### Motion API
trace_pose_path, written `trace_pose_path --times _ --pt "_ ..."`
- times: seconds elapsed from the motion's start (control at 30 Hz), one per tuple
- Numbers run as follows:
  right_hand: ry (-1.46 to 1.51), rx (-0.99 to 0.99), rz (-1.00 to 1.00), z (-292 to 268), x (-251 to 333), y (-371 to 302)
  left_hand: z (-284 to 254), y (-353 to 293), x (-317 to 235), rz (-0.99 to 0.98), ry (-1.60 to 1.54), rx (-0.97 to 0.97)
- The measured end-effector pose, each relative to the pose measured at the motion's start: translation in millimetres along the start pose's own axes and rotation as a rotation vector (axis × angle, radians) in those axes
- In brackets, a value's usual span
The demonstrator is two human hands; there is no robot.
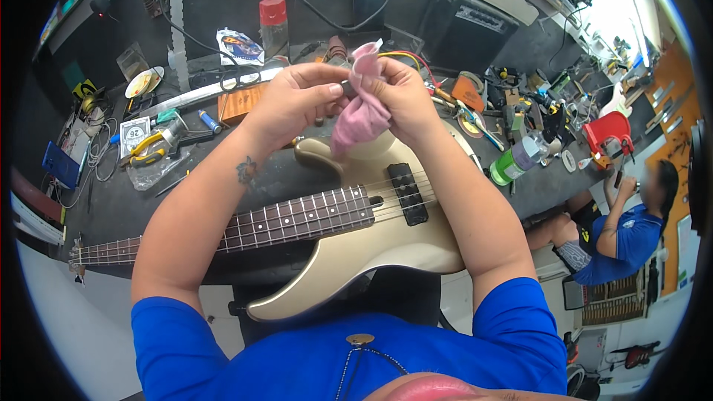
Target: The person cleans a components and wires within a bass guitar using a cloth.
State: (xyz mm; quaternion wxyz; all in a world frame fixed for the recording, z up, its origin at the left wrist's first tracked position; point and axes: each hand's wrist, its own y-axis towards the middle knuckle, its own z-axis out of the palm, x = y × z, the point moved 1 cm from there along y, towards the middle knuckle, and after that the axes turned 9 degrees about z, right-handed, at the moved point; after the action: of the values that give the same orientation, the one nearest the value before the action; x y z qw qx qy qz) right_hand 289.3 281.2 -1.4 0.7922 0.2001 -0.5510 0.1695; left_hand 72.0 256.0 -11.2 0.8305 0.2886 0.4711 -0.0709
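Observation:
A pink cloth [360,125] hangs bunched from my right hand [405,100], whose fingers and thumb are closed on it. My left hand [297,100] pinches a small dark piece [348,89] against the cloth's edge; its exact kind is too small to make out. Both hands are above the upper part of a gold electric bass guitar [345,267], which lies across the bench with its neck [297,215] pointing left. The bass's black pickup [408,193] shows under its strings, between my forearms. Part of the bass's upper edge is hidden behind the cloth and hands.
Pliers [148,147], a wooden block [241,104] and a red-capped container [273,26] stand or lie left of my hands. To the right are a green-labelled bottle [512,163], cluttered tools and a red clamp-like tool [607,134]. Another person [624,241] sits at far right.

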Motion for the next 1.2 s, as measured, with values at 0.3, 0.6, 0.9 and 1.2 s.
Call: trace_pose_path --times 0.3,0.6,0.9,1.2 --pt "-0.254 -0.074 -0.036 -2.1 -3.3 -2.0 -0.4 0.8 7.0 0.026 0.035 -0.040" --pt "-0.048 0.009 0.014 -4.6 2.7 -1.2 -8.0 0.6 2.7 0.029 -0.102 -0.013" --pt "-0.264 -0.008 -0.013 -5.3 -2.0 -2.8 -1.0 1.4 5.7 0.020 -0.042 -0.028" --pt "-0.395 -0.049 -0.088 -5.1 1.1 -3.5 -6.8 2.7 4.4 0.016 -0.161 -0.026"
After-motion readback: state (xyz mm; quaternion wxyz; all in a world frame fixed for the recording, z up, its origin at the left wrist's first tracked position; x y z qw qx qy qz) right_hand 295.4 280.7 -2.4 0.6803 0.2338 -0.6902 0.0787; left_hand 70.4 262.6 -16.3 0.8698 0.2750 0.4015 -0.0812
